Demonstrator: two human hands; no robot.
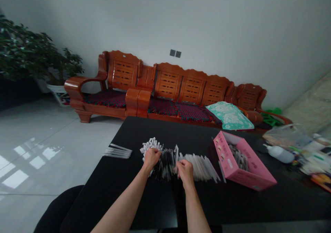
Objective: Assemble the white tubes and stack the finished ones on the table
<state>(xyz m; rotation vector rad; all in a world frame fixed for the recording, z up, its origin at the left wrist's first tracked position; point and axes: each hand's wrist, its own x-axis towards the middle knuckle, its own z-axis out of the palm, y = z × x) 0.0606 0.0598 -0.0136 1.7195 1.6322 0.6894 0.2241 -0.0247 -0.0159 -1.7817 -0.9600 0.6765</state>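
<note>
My left hand (152, 157) is pinched closed at the near right side of a pile of short white cap-like pieces (151, 143); whatever its fingertips hold is hidden. Between my hands lies a row of thin dark pen refills (168, 162). My right hand (185, 170) is closed on a pale pen barrel (177, 152), which stands up past the fingers at the refills' right edge. Just right of that hand, many translucent pen barrels (203, 167) lie side by side. Several pale pens (118, 151) rest together at the table's left edge.
A pink open box (254, 179) holding greyish pieces (239, 158) stands to the right, with one loose tube (222, 172) beside it. Further right are a plastic bag (287, 136) and a white bottle (280, 153). A wooden sofa (168, 83) runs behind the black table (155, 205).
</note>
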